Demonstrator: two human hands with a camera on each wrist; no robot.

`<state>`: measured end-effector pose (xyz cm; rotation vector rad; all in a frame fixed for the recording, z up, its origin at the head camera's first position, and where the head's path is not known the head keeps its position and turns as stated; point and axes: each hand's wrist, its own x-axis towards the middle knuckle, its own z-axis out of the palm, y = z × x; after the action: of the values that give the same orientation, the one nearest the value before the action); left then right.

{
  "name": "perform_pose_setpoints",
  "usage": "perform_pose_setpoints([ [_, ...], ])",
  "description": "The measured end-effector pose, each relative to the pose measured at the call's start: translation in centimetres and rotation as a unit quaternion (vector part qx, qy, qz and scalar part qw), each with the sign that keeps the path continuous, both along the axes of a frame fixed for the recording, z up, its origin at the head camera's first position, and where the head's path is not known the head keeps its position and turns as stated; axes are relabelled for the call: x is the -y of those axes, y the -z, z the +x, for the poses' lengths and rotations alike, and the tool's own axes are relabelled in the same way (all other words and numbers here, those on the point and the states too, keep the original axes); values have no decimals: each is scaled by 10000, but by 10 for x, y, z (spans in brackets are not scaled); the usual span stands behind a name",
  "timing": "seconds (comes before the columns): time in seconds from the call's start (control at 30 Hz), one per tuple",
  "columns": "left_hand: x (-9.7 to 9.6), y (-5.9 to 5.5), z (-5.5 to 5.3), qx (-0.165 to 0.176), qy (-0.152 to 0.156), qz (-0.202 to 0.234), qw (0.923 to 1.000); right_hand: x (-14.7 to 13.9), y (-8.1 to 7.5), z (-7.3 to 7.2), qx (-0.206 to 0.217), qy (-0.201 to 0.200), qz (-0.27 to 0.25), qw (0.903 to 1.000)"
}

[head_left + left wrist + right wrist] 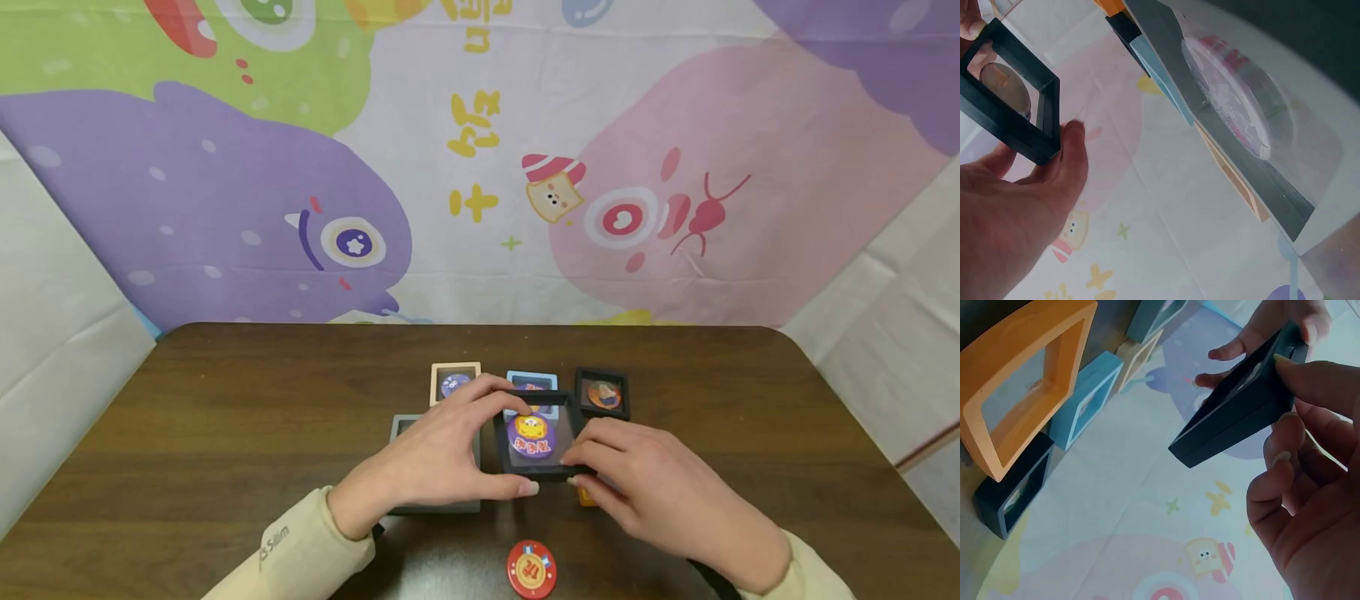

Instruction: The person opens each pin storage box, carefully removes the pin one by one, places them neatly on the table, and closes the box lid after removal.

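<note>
Both hands hold a black square display frame (pixel 542 477) raised above the table. Inside it, against the clear film, sits a round purple badge (pixel 532 443) with a yellow cartoon animal. My left hand (pixel 442 454) spans the frame's left side, fingers at the upper edge and thumb by the lower one. With thumb and fingers, my right hand (pixel 645 475) pinches the lower right corner. In the right wrist view the black frame (pixel 1241 403) is seen tilted, nearly edge-on. A round red badge (pixel 532 570) lies on the table nearer the body.
Behind the hands stand a beige frame (pixel 433 385), a light blue frame (pixel 553 382) and a small black frame (pixel 626 400), each with a round badge. A larger grey frame (pixel 438 507) is partly covered by the left hand. An orange frame (pixel 1063 375) stands near the right hand.
</note>
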<state>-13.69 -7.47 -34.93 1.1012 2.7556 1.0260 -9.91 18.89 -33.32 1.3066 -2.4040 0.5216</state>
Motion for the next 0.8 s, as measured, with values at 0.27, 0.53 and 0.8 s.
perform_pose_setpoints([
  [0.27,0,0,0,121,-102,287,9995,0,0,-3,95,24,-238,9997],
  [0.53,-1,-7,2,463,-314,1174,9915,9,9,-5,310,817,-947,9917],
  [0.8,-3,-10,4,548,-120,1688,9841,17,18,3,1691,1437,-1699,9602],
])
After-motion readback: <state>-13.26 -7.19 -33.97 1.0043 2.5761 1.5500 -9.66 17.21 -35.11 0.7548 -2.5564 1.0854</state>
